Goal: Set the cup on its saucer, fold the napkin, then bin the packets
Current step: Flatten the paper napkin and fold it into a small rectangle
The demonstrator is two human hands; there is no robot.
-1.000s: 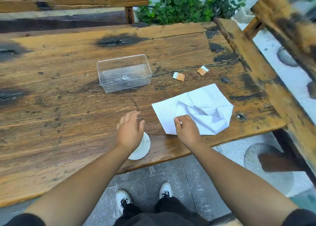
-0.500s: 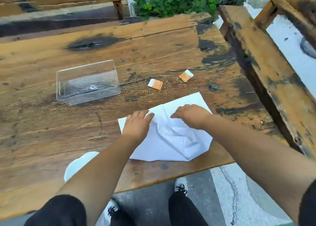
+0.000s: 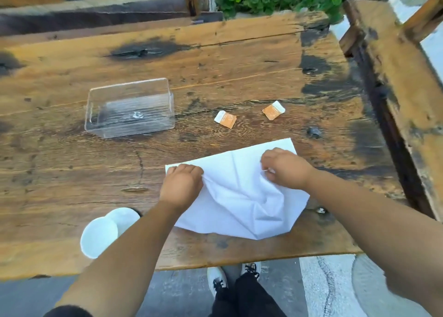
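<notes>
Napkin: the white napkin (image 3: pixel 239 196) lies rumpled near the table's front edge, toward its right end, one corner reaching back toward the packets.
Left hand: the left hand (image 3: pixel 181 184) sits on the napkin's left corner, fingers curled in and pinching the paper there.
Right hand: the right hand (image 3: pixel 285 168) is over the napkin's far right part, fingers drawn together on a fold of it.
Cup and saucer: a white cup (image 3: pixel 99 236) stands at the front edge, left of the napkin, against a white saucer (image 3: pixel 125 217); the left forearm hides part of both, so I can't tell how they sit.
Packets: two orange packets (image 3: pixel 225 119) (image 3: pixel 273 110) lie behind the napkin, apart from each other and from both hands.
Bin: a clear plastic box (image 3: pixel 130 108) sits mid-table, left of the packets.
Table: worn wooden table (image 3: pixel 60 172), dark-stained.
</notes>
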